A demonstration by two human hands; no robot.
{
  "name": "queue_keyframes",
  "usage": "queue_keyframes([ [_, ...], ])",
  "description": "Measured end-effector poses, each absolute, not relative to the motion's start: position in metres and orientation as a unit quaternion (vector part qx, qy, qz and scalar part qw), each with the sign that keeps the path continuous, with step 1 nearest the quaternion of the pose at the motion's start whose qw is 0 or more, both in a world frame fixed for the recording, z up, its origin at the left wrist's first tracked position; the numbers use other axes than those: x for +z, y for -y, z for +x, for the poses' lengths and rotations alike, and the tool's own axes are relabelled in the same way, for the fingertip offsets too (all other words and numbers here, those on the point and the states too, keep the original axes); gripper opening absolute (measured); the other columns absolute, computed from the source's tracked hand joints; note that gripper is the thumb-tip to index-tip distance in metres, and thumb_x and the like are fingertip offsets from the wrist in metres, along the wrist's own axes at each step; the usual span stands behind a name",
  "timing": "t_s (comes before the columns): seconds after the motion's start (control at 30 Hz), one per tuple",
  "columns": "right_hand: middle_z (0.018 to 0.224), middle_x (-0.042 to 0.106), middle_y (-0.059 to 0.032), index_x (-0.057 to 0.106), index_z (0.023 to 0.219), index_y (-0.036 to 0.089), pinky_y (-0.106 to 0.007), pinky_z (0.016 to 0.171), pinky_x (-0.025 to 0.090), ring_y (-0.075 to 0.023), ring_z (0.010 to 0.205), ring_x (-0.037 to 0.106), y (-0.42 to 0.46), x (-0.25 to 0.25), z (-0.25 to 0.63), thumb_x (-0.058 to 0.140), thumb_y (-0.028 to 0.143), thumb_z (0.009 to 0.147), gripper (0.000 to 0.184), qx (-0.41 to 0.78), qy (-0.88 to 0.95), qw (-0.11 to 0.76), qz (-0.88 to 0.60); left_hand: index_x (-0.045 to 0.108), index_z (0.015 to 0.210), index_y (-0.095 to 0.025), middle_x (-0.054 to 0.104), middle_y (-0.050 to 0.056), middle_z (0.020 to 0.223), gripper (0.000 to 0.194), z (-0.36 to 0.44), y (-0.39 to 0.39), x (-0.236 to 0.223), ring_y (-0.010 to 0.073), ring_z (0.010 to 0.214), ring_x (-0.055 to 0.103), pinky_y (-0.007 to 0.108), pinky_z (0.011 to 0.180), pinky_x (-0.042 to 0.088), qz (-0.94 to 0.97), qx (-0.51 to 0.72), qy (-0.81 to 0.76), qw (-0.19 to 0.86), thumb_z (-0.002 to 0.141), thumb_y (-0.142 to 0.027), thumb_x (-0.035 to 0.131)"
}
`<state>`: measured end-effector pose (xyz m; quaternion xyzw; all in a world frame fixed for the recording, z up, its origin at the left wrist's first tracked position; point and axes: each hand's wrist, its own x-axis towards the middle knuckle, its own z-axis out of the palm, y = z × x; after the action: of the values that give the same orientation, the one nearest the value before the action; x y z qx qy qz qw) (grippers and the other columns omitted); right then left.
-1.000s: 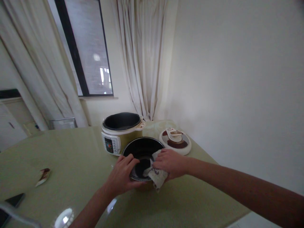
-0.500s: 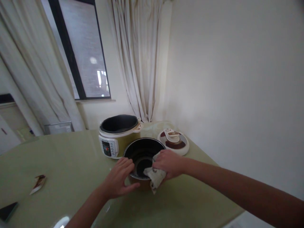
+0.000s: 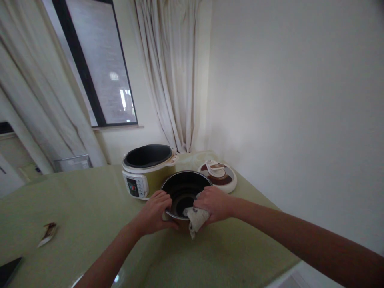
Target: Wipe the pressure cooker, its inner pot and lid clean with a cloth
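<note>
A dark inner pot [image 3: 183,188] with a metal rim stands on the green table [image 3: 90,208]. My left hand [image 3: 154,212] grips its near left rim, fingers curled over the edge. My right hand [image 3: 213,203] presses a patterned white cloth [image 3: 196,219] against the pot's near right rim; part of the cloth hangs outside the pot. Behind the pot stands the cooker body [image 3: 147,170], open and with a control panel on its front.
The cooker's round lid [image 3: 218,175] lies at the table's far right, near the wall. A torn wrapper [image 3: 47,233] and a dark flat object [image 3: 9,270] lie at the left. Curtains and a window are behind the table.
My left hand has gone from lying flat beside the pot to gripping its rim. My right hand with the cloth has shifted slightly along the near rim. The view has drifted a little.
</note>
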<state>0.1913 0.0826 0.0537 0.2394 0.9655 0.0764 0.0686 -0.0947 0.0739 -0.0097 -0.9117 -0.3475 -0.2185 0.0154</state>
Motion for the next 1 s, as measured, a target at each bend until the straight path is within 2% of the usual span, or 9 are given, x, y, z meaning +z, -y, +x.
queue_keyframes([
  [0.1, 0.097, 0.08, -0.0115, 0.07, 0.105, 0.019, -0.035, 0.073, 0.044, -0.0281, 0.086, 0.077, -0.076, 0.049, 0.179, 0.059, 0.075, 0.092, 0.059, 0.086, -0.953, 0.069, 0.281, 0.06, 0.091, -0.023, 0.067, 0.0, 0.095, 0.058, -0.083, -0.064, -0.011, 0.0255, 0.096, 0.06, 0.045, 0.1, 0.037, -0.916, -0.211, 0.34, 0.02, 0.068, -0.067, 0.09],
  [0.23, 0.093, 0.08, -0.0117, 0.071, 0.102, 0.018, -0.034, 0.07, 0.044, -0.0275, 0.08, 0.076, -0.066, 0.042, 0.16, 0.052, 0.082, 0.091, 0.067, 0.074, -0.943, 0.046, 0.321, 0.059, 0.089, -0.023, 0.067, 0.0, 0.09, 0.049, -0.076, -0.057, -0.019, 0.0234, 0.09, 0.058, 0.039, 0.087, 0.037, -0.909, -0.204, 0.362, 0.034, 0.071, -0.052, 0.094],
  [0.3, 0.095, 0.08, -0.0108, 0.07, 0.103, 0.019, -0.034, 0.07, 0.043, -0.0272, 0.083, 0.076, -0.071, 0.043, 0.164, 0.056, 0.082, 0.089, 0.066, 0.067, -0.952, 0.041, 0.297, 0.058, 0.085, -0.022, 0.067, -0.002, 0.088, 0.044, -0.084, -0.063, -0.021, 0.0219, 0.088, 0.058, 0.039, 0.088, 0.035, -0.913, -0.19, 0.359, 0.045, 0.075, -0.047, 0.093],
  [0.5, 0.103, 0.08, -0.0084, 0.07, 0.106, 0.021, -0.035, 0.078, 0.044, -0.0282, 0.099, 0.076, -0.097, 0.05, 0.191, 0.065, 0.072, 0.09, 0.053, 0.089, -0.969, 0.047, 0.224, 0.06, 0.086, -0.022, 0.069, -0.002, 0.093, 0.044, -0.096, -0.073, -0.008, 0.0226, 0.095, 0.06, 0.042, 0.098, 0.033, -0.91, -0.168, 0.379, 0.032, 0.076, -0.05, 0.092],
  [0.63, 0.095, 0.08, -0.0109, 0.072, 0.103, 0.019, -0.034, 0.072, 0.044, -0.0279, 0.084, 0.077, -0.081, 0.047, 0.171, 0.057, 0.079, 0.091, 0.063, 0.085, -0.946, 0.064, 0.307, 0.064, 0.098, -0.023, 0.071, 0.001, 0.099, 0.044, -0.069, -0.055, -0.01, 0.0251, 0.097, 0.06, 0.043, 0.097, 0.036, -0.904, -0.168, 0.394, 0.011, 0.074, -0.043, 0.094],
  [0.73, 0.093, 0.08, -0.0115, 0.072, 0.102, 0.019, -0.034, 0.068, 0.043, -0.0278, 0.08, 0.076, -0.073, 0.044, 0.162, 0.052, 0.083, 0.09, 0.069, 0.07, -0.941, 0.053, 0.326, 0.062, 0.094, -0.022, 0.071, 0.001, 0.093, 0.034, -0.065, -0.052, -0.016, 0.0238, 0.092, 0.059, 0.039, 0.088, 0.038, -0.904, -0.168, 0.394, 0.003, 0.081, -0.037, 0.089],
  [0.83, 0.099, 0.08, -0.0106, 0.071, 0.105, 0.019, -0.034, 0.072, 0.044, -0.0276, 0.089, 0.076, -0.085, 0.046, 0.177, 0.06, 0.08, 0.089, 0.063, 0.065, -0.962, 0.043, 0.26, 0.059, 0.088, -0.022, 0.07, -0.002, 0.091, 0.028, -0.081, -0.063, -0.014, 0.0213, 0.092, 0.06, 0.04, 0.094, 0.036, -0.916, -0.156, 0.37, 0.003, 0.086, -0.032, 0.085],
  [0.93, 0.105, 0.08, -0.0099, 0.071, 0.107, 0.02, -0.036, 0.082, 0.045, -0.0279, 0.101, 0.075, -0.103, 0.05, 0.198, 0.066, 0.073, 0.089, 0.056, 0.073, -0.973, 0.04, 0.217, 0.059, 0.087, -0.022, 0.07, -0.002, 0.093, 0.032, -0.091, -0.073, -0.005, 0.0221, 0.095, 0.062, 0.041, 0.098, 0.035, -0.91, -0.144, 0.388, 0.006, 0.082, -0.03, 0.089],
  [1.0, 0.105, 0.08, -0.0105, 0.072, 0.107, 0.02, -0.036, 0.083, 0.046, -0.0282, 0.101, 0.076, -0.104, 0.052, 0.199, 0.067, 0.072, 0.09, 0.055, 0.082, -0.967, 0.052, 0.236, 0.059, 0.088, -0.022, 0.071, 0.0, 0.096, 0.037, -0.085, -0.073, -0.002, 0.0245, 0.099, 0.062, 0.043, 0.1, 0.035, -0.903, -0.141, 0.405, 0.017, 0.076, -0.03, 0.093],
])
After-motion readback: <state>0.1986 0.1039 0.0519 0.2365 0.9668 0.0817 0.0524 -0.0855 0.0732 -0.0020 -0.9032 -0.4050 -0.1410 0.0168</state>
